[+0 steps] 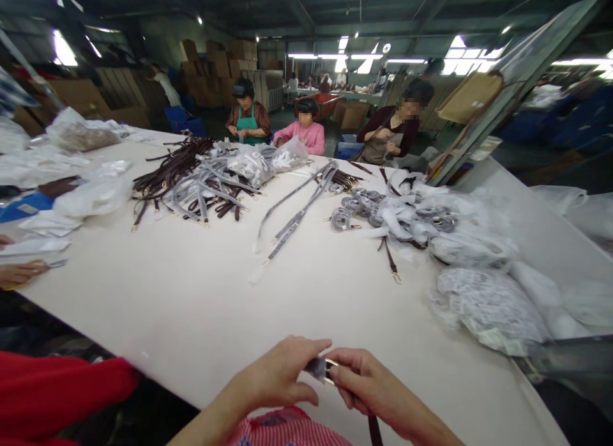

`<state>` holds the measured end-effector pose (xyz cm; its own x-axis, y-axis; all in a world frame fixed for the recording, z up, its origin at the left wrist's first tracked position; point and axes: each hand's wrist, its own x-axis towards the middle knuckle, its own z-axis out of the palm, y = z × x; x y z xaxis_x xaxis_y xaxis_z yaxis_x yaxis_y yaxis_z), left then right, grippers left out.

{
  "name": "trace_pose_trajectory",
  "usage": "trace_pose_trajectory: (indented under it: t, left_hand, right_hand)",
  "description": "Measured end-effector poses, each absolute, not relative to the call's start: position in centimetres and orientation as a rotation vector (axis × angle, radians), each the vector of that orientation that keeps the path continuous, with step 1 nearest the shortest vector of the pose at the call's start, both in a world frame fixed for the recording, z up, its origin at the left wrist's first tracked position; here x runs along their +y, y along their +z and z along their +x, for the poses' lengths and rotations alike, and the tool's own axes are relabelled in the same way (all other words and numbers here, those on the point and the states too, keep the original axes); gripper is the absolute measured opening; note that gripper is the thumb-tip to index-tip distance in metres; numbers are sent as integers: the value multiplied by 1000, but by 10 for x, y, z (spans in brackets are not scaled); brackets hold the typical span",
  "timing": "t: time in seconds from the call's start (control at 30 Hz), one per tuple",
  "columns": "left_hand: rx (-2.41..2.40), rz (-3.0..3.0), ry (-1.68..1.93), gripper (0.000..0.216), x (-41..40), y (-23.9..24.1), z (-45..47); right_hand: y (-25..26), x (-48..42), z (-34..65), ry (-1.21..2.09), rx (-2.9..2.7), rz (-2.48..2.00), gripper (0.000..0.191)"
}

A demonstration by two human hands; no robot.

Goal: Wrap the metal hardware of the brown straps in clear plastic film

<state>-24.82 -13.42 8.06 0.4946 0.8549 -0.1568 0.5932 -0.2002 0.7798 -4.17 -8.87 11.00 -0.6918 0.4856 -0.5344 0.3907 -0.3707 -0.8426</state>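
A dark brown strap (375, 430) with a gold-coloured metal buckle (330, 371) is between my hands, above the table's near edge. My right hand (361, 382) pinches it at the buckle, and a length of the strap hangs below that hand. On the other side, a stretch in grey plastic wrap (316, 368) runs from the buckle into my left hand (280, 372). The left thumb and forefinger stand somewhat apart around this wrapped part; the other left fingers are mostly hidden.
Across the white table (201, 305) lie a heap of brown straps (182, 161), wrapped straps (299, 213), coiled wrapped straps (368, 203) and a filled plastic bag (488, 305). A co-worker's hand (22, 273) holds scissors at left. Several people work opposite. A slanted metal post (479, 133) stands at right.
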Motion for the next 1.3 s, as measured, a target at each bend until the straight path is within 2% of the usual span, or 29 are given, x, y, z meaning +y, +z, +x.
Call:
trace_pose_trajectory:
  t: [0.13,0.43,0.57,0.63,0.77,0.83,0.9,1.0,1.17,1.23,1.3]
  left_hand:
    - [1231,1748,254,47,-129,87,-262]
    - [898,1022,355,25,-138,88,-257]
    - [902,1011,342,17,-139,89,-251]
    - [902,1039,341,16,-140,92,-252]
    - [956,1073,382,17,-144,94,-260]
    - [1034,1118,380,15,-146,93,-264]
    - [1112,1184,353,21,-147,92,-265]
    - [1182,1293,241,23,-147,95,-261]
    - [1256,1562,243,8,-144,113,-249]
    - [1249,1597,310,10,-144,119,-245]
    - [1213,1591,359,10,-145,121,-244]
  right_hand:
    - [115,-90,-42,2107,-1936,-1262,26]
    - [146,-91,-43,1706,-2356,-1218,19]
    - [150,-92,-48,1559,-2482,-1164,16]
    - [149,-90,-50,1621,-2473,-1163,15]
    - [139,-82,-45,2165,-2133,-1147,15]
    - [133,-81,-41,2201,-2090,-1156,16]
    - [132,-83,-38,1978,-2252,-1246,18]
    - [138,-90,-36,1432,-2649,-1237,22]
    - [148,-99,-29,377,-2981,-708,21]
    - [152,-100,-26,113,-2933,-563,20]
    - [156,-103,-26,-9,-2878,-481,22]
